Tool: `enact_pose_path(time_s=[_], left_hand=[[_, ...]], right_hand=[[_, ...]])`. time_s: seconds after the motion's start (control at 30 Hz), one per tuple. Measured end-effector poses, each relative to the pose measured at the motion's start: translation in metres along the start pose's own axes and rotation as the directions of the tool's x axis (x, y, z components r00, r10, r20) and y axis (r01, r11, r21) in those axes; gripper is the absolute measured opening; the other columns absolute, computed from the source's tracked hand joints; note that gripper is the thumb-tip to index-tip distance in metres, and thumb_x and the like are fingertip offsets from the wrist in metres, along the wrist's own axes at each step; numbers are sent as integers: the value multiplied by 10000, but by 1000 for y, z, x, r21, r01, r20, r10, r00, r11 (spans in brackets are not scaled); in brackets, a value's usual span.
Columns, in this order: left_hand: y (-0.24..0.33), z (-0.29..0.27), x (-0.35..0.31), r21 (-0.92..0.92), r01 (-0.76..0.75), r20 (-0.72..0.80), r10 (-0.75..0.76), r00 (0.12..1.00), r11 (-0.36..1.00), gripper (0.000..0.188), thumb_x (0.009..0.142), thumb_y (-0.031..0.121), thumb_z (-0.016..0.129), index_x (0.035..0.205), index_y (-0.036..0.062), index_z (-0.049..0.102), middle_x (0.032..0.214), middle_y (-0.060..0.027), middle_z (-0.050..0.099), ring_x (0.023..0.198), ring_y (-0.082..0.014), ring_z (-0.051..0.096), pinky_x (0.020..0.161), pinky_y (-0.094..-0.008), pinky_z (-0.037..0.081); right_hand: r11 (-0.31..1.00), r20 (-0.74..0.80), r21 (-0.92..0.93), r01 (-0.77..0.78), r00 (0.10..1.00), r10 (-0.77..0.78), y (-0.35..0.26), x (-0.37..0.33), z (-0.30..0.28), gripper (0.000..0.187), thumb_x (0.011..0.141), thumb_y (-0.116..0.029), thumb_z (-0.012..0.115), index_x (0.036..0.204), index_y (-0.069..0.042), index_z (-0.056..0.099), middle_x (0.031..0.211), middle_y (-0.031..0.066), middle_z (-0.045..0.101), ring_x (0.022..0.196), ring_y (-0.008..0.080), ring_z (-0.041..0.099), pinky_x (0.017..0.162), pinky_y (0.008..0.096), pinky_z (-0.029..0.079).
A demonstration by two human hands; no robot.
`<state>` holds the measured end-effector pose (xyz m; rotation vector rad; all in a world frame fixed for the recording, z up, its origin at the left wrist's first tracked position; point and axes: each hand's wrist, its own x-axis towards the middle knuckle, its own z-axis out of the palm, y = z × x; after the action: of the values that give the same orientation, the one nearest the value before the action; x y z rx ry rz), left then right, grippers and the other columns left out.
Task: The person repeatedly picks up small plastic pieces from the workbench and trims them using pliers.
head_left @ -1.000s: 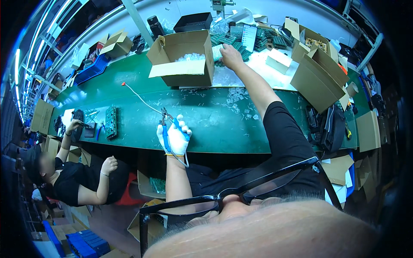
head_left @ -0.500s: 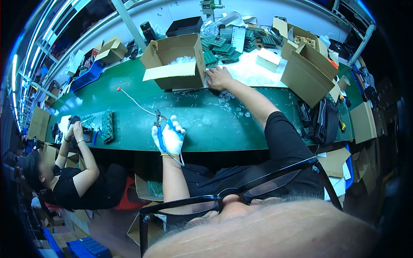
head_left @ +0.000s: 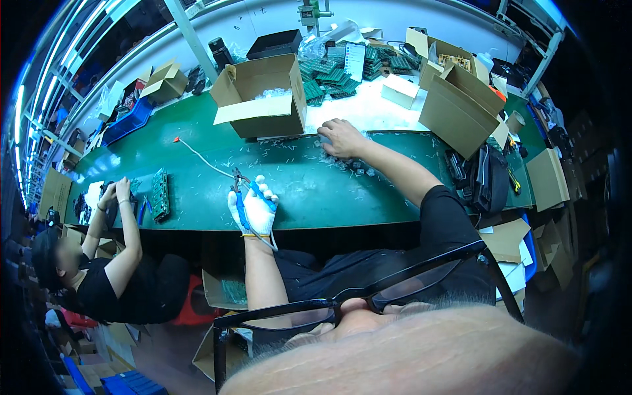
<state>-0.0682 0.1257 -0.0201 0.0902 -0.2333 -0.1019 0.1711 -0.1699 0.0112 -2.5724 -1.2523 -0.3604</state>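
My left hand (head_left: 253, 207), in a white work glove with blue patches, is closed around blue-handled cutting pliers (head_left: 239, 178), their jaws pointing away from me. A pale cable (head_left: 205, 160) with a red tip lies on the green bench and runs to that hand; a length of it hangs below the wrist. My bare right hand (head_left: 343, 139) is palm down over a scatter of small clear plastic pieces (head_left: 359, 166), fingers bent and apart. What lies beneath its fingertips is partly hidden. Just left of it stands an open cardboard box (head_left: 262, 105) with clear pieces inside.
Green circuit boards (head_left: 332, 76) are heaped at the back beside a small white box (head_left: 399, 91). Another open carton (head_left: 461, 108) and a black bag (head_left: 490, 178) occupy the right. Thin clippings litter the bench (head_left: 197, 191). At left, a co-worker (head_left: 108, 263) sits near an upright board (head_left: 160, 195).
My right hand has come back from beside the cardboard box toward me, onto the scattered clear pieces. My left hand keeps its hold on the pliers. The whole view has shifted slightly.
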Motion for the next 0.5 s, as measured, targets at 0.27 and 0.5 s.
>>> enact_pose_path(time_s=[0.27, 0.5], left_hand=[[-6, 7, 8, 3, 28, 8, -28, 1000, 1000, 893, 959, 553, 714, 1519, -89, 448, 1232, -224, 664, 1114, -381, 668, 1051, -522, 510], [-8, 6, 8, 10, 24, -68, -23, 997, 1000, 883, 940, 589, 712, 1479, -75, 492, 1198, -196, 670, 1063, -357, 673, 1017, -511, 523]], right_hand=[[979, -41, -51, -200, 979, 198, 39, 56, -2, 516, 950, -460, 660, 1285, -71, 706, 1257, 217, 713, 1192, 402, 674, 999, 533, 546], [994, 0, 11, -108, 994, 108, 8, 61, 32, 292, 906, -283, 639, 919, -40, 800, 995, 216, 753, 1042, 419, 717, 945, 523, 586]])
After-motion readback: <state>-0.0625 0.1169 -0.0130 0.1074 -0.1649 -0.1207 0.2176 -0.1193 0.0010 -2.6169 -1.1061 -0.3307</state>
